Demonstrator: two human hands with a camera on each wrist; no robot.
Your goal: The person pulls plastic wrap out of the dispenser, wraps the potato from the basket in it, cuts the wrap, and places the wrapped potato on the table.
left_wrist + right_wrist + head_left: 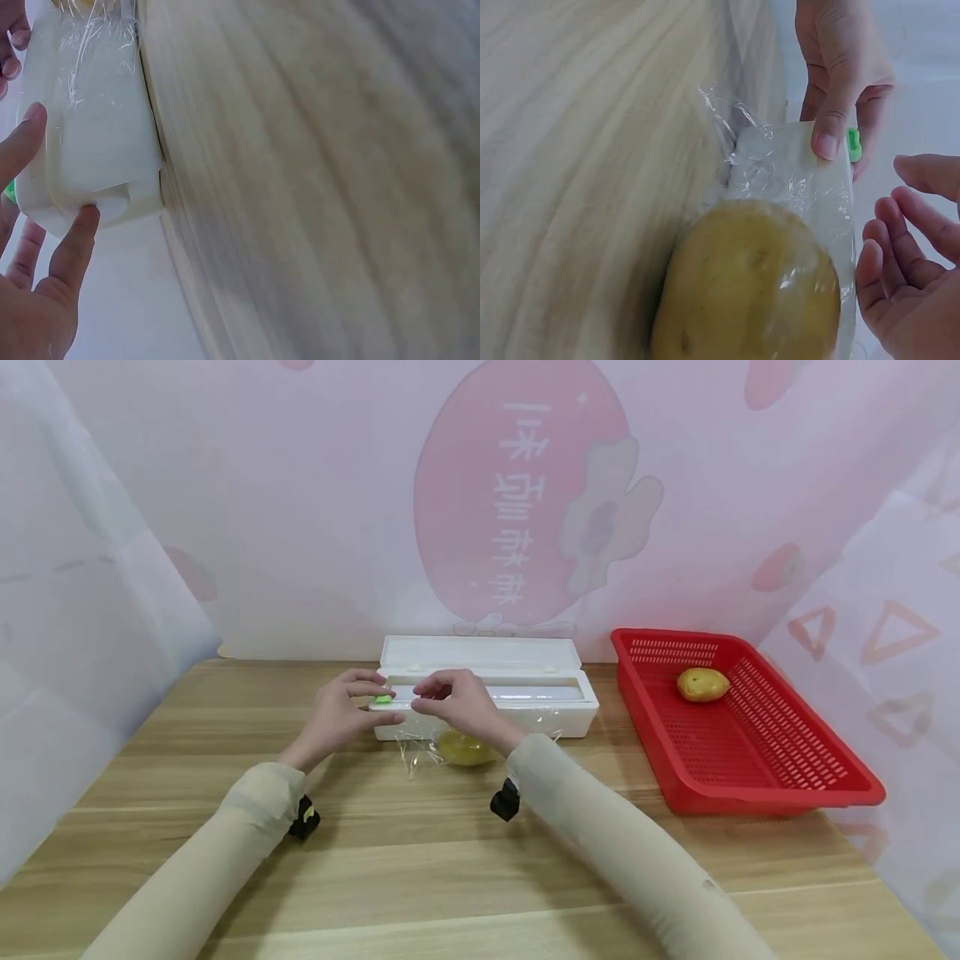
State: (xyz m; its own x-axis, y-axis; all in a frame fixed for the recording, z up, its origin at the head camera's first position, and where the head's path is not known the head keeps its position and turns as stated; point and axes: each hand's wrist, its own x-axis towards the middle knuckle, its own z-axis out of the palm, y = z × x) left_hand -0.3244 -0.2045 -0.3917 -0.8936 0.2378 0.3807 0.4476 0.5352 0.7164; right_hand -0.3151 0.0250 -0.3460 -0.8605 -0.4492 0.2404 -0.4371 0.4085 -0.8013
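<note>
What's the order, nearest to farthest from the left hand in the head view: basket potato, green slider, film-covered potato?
1. Green slider: at the left end of the box, right by the left hand.
2. Film-covered potato: in front of the box, to the hand's right.
3. Basket potato: far right, inside the red basket.

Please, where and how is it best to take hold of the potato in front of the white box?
Probably by its two rounded ends, left and right, coming from the near side and slightly above. The potato seems to lie lengthwise along the box, which stands close behind and leaves little room there. Clear film covers it, so better hold both together.
</note>
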